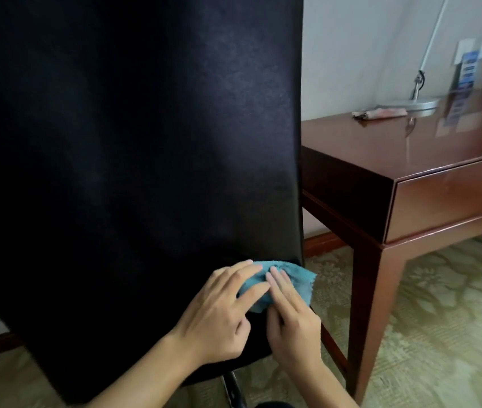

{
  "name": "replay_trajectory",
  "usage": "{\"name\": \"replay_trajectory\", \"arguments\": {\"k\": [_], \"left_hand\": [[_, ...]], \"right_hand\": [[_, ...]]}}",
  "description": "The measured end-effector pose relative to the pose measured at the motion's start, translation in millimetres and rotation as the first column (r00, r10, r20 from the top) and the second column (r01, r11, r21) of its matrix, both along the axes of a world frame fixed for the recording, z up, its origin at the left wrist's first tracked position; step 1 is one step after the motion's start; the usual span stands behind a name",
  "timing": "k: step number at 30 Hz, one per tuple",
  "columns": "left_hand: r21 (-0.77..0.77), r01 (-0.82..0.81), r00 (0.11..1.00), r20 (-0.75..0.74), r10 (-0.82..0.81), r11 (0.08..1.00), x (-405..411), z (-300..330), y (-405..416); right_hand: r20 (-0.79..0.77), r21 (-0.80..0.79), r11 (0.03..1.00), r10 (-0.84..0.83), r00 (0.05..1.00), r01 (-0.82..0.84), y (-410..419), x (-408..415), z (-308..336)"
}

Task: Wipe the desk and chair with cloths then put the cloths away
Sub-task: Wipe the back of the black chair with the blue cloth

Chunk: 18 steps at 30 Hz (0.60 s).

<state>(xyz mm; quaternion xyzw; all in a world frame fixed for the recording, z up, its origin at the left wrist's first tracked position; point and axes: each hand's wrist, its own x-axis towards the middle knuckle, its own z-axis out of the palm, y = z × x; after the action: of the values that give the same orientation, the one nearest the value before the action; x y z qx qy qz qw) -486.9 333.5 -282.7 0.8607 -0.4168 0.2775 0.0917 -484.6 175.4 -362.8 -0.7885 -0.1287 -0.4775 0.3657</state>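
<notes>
At lower right edge of black chair back (pixel 134 136), left hand (pixel 219 313) and right hand (pixel 292 325) press blue cloth (pixel 295 275) with flat straight fingers; pink cloth (pixel 381 112) lies on desk (pixel 381 148).

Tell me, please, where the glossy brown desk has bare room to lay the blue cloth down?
The near half of the glossy brown wooden desk is bare, between its front edge and the pinkish cloth. The back is crowded: the cloth, a silver lamp base and a blue-printed card stand there.

One head-worn view, forward and down, close against the chair back (pixel 134 142), desk (pixel 410 148) rightward.
</notes>
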Motion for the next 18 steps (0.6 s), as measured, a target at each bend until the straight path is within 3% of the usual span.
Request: {"name": "replay_trajectory", "arguments": {"k": [3, 6, 9, 13, 18], "left_hand": [[-0.005, -0.003, 1.0, 0.01, 0.003, 1.0, -3, 22, -1], [-0.135, -0.021, 1.0, -0.005, 0.021, 0.991, -3, 45, -12], [-0.242, -0.063, 0.997, -0.049, 0.053, 0.968, -5, 76, -22], [-0.251, -0.093, 0.984, -0.168, 0.052, 0.963, -13, 139, -20], [-0.407, -0.251, 0.897, -0.438, 0.054, 0.878, -29, 243, -11]], "right_hand": [[-0.025, 0.282, 0.958, 0.063, 0.998, -0.053, 0, -5, 38], [-0.137, 0.391, 0.903, 0.249, 0.959, -0.178, -3, -4, 84], [-0.3, 0.5, 0.836, 0.413, 0.86, -0.227, -8, 2, 133], [-0.444, 0.516, 0.82, 0.503, 0.741, -0.248, -19, -4, 201], [-0.548, 0.59, 0.776, 0.586, 0.597, -0.221, -28, -38, 308]]}}
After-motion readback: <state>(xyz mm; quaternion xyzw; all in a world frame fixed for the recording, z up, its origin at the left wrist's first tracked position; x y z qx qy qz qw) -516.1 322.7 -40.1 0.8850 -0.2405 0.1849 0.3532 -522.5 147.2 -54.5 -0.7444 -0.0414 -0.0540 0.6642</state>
